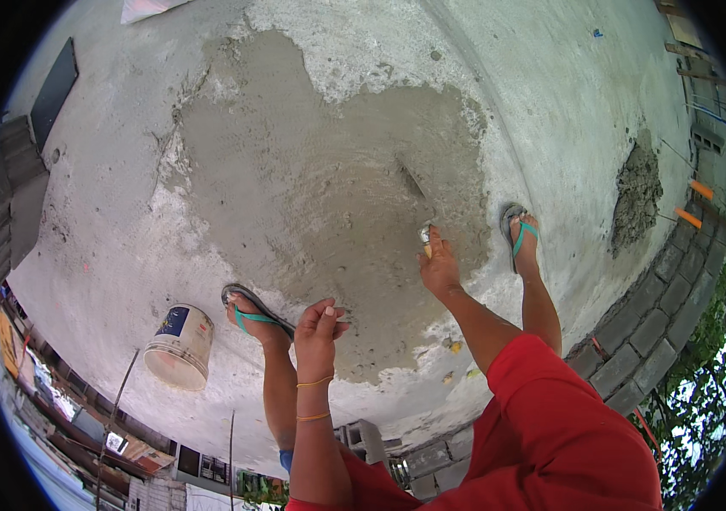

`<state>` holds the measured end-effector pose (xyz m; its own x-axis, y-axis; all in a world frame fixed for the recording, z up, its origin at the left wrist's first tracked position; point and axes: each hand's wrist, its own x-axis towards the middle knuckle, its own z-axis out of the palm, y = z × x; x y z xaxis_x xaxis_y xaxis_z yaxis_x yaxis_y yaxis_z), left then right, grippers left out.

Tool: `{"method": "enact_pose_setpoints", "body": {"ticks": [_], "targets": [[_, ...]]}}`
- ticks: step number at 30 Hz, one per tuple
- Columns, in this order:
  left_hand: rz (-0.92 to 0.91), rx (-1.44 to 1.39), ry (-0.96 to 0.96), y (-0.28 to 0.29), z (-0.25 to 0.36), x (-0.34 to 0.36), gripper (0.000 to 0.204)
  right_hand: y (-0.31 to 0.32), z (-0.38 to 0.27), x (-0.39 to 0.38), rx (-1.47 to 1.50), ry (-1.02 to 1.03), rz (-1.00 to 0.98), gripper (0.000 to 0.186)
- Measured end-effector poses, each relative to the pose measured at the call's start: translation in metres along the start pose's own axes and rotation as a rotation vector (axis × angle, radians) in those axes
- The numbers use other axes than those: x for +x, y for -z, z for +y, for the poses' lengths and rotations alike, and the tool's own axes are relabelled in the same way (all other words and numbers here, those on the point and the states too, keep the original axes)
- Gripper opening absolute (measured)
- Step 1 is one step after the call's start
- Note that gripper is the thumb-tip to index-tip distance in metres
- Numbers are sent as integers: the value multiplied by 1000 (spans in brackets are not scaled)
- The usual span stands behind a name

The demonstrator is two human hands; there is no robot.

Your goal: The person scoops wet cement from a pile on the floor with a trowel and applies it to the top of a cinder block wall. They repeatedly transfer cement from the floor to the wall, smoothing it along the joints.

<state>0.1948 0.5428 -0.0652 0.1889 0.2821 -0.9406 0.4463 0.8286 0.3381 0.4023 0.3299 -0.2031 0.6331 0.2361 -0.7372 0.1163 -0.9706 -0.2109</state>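
My right hand [440,267] grips a trowel [425,232] by its light-coloured handle. The thin dark edge of the blade lies on wet grey cement [295,162], which is spread in a wide irregular patch over the paler floor, with curved smoothing marks around the trowel. Over the patch's near edge is my left hand [316,339], its fingers curled loosely with nothing visible in them; two thin yellow bands circle that wrist. My feet, in flip-flops with green straps, stand on either side of the near part of the patch.
A dirty white bucket [179,349] lies on its side at the left. A rough heap of dark mortar [637,198] is on the right. Grey concrete blocks [636,345] line the right and near edges. A dark flat panel [54,94] stands far left.
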Motion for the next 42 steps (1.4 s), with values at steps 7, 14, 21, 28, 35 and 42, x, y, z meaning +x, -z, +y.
{"method": "enact_pose_setpoints", "body": {"ticks": [7, 14, 21, 28, 35, 42], "targets": [[31, -88, -85, 43, 33, -17, 34, -32, -98, -47, 390, 102, -139, 40], [92, -96, -366, 112, 95, -27, 32, -102, -335, -17, 783, 4, -542, 34], [-19, 247, -462, 160, 98, -40, 25, -118, -271, -14, 1108, -366, -302, 31], [-53, 505, -529, 142, 70, -55, 24, -95, -207, -72, 983, -398, -240, 28], [-111, 626, -463, 97, 13, -62, 27, -39, -143, 6, 467, -167, -513, 30], [-192, 700, -263, 26, -57, -76, 28, 53, 0, 26, 842, -341, -205, 29]]}}
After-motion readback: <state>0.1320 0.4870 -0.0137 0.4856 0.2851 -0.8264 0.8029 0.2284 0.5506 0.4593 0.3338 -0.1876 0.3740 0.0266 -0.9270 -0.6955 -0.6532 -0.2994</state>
